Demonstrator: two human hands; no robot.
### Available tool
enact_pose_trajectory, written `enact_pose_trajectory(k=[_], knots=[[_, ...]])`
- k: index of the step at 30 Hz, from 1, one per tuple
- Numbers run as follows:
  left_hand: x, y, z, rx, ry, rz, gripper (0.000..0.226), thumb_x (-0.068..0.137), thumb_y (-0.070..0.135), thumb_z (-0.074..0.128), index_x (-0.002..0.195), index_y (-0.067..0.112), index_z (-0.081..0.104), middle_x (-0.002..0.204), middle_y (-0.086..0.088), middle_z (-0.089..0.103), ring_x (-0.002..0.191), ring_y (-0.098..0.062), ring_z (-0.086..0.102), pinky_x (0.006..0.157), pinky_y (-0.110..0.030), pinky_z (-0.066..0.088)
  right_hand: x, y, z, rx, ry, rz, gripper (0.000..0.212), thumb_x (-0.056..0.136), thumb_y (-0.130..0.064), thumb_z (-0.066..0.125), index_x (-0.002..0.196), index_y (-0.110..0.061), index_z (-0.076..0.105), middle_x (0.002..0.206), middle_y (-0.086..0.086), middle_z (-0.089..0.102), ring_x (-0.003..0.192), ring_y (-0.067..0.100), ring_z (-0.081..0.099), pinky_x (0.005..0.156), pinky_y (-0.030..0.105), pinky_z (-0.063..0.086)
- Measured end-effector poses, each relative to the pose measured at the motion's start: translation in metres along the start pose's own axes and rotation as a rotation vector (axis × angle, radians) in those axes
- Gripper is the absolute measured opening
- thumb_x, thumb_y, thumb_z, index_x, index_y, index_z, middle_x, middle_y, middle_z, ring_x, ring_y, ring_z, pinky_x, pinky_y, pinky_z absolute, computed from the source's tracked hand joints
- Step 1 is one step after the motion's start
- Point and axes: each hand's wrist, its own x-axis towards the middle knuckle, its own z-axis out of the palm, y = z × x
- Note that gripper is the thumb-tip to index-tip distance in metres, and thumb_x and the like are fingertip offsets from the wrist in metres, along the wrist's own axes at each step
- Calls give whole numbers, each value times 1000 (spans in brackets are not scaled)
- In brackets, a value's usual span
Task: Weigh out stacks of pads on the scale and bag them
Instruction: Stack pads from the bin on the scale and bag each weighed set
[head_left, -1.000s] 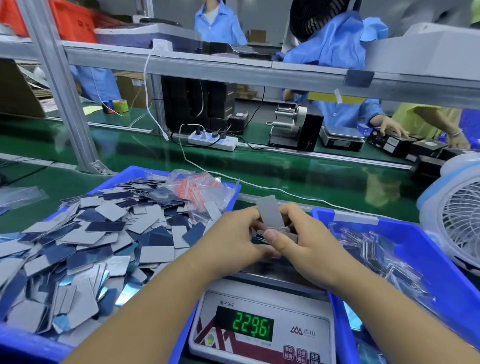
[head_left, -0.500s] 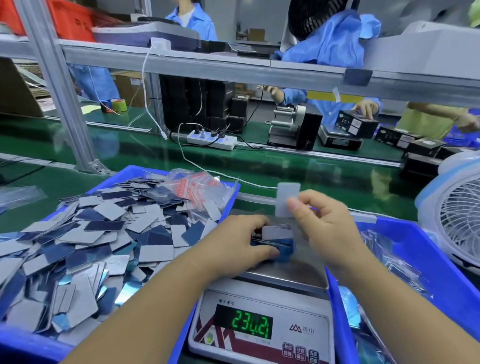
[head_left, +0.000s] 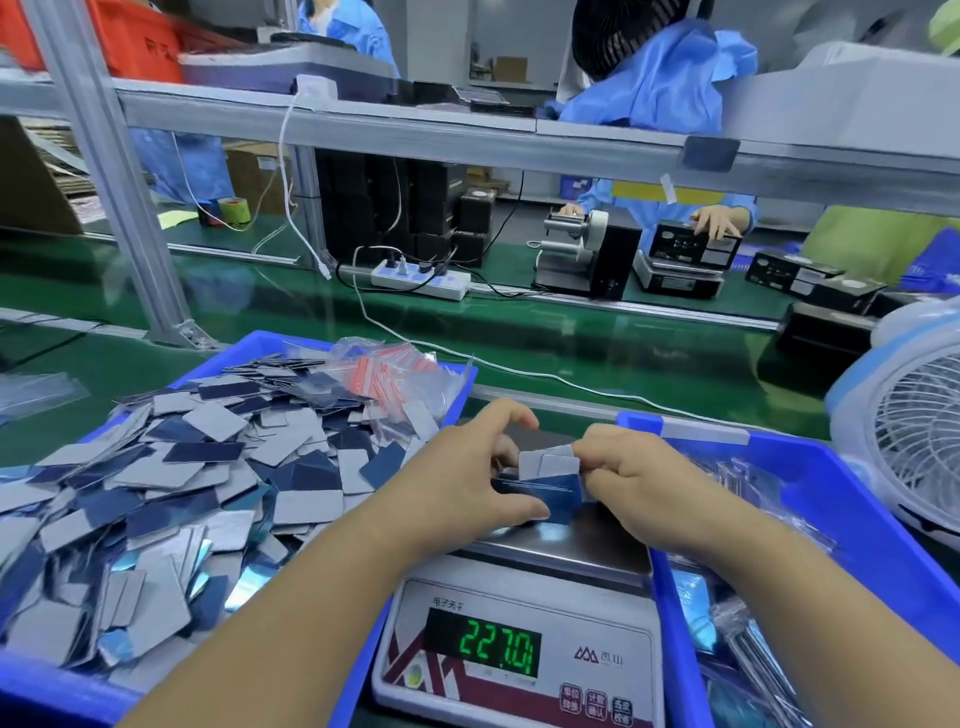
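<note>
The stack of pads (head_left: 543, 486) sits on the scale (head_left: 519, 649) pan (display lit), left hand (head_left: 457, 488) gripping its side to steady it, right hand (head_left: 641, 486) pinching the top pads, probably to trim the weight.

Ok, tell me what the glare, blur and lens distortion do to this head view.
Head view: the wide-angle lens bows the shelf rail and tilts the frame post; overhead light glares off the green belt and the scale's steel pan; the pads between the left hand and right hand are slightly soft; the scale display stays readable.
</note>
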Motion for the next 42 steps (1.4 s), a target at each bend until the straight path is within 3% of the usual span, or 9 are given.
enact_pose_trajectory(k=[7,15,18,21,25,30,33,36,42], knots=[[1,1,1,113,62,60,36,72,40,86,98,38,61,81,17,65,68,9,54,62,-9,38,-7,-7,-1,151,-118,-38,15,77,-32,55,89,-39,60,87,-18,55,76,-1,54,65,13,41],[4,0,3,144,133,100,36,74,49,82,100,34,62,77,18,59,67,6,51,60,-12,36,-2,-1,10,-56,58,-144,12,86,-29,70,90,-32,59,86,-16,57,82,-2,52,67,15,36],[3,0,3,228,146,194,45,84,59,64,124,41,57,109,24,56,96,11,50,83,-13,42,-1,0,11,-75,78,-116,15,85,-27,69,87,-34,56,85,-14,56,80,-3,51,65,16,35],[2,7,7,231,181,364,45,93,46,55,136,34,59,131,21,56,115,-4,48,102,-15,34,-1,-1,13,-84,88,-92,20,84,-27,68,95,-37,55,83,-20,54,76,-10,50,64,12,37],[6,11,9,316,289,526,20,93,19,62,107,15,76,97,7,75,84,-15,55,85,-28,41,0,-1,15,-108,80,-94,19,82,-24,66,86,-37,52,83,-17,56,76,-8,50,64,10,36],[4,0,1,103,335,258,17,90,19,71,102,27,80,96,17,76,92,1,66,82,-13,48,0,-4,17,-165,48,-81,28,85,-25,61,74,-37,39,79,-14,45,73,-3,44,62,20,31],[6,-7,-5,-209,272,32,19,92,16,70,96,32,79,91,21,75,90,6,68,79,-11,50,0,-9,20,-146,29,-69,16,83,-27,54,91,-39,49,86,-14,48,82,2,48,70,29,42],[7,-10,-6,-246,211,18,22,93,11,67,94,31,76,94,17,76,94,0,70,86,-18,53,1,-13,25,-160,69,-67,19,88,-40,53,107,-39,51,91,-16,47,90,8,50,80,34,47],[7,-11,0,-178,159,42,27,97,9,58,98,33,69,101,18,74,101,3,67,94,-24,50,4,-12,28,-140,170,-56,16,92,-40,57,103,-29,60,81,-15,48,85,11,49,76,32,42]])
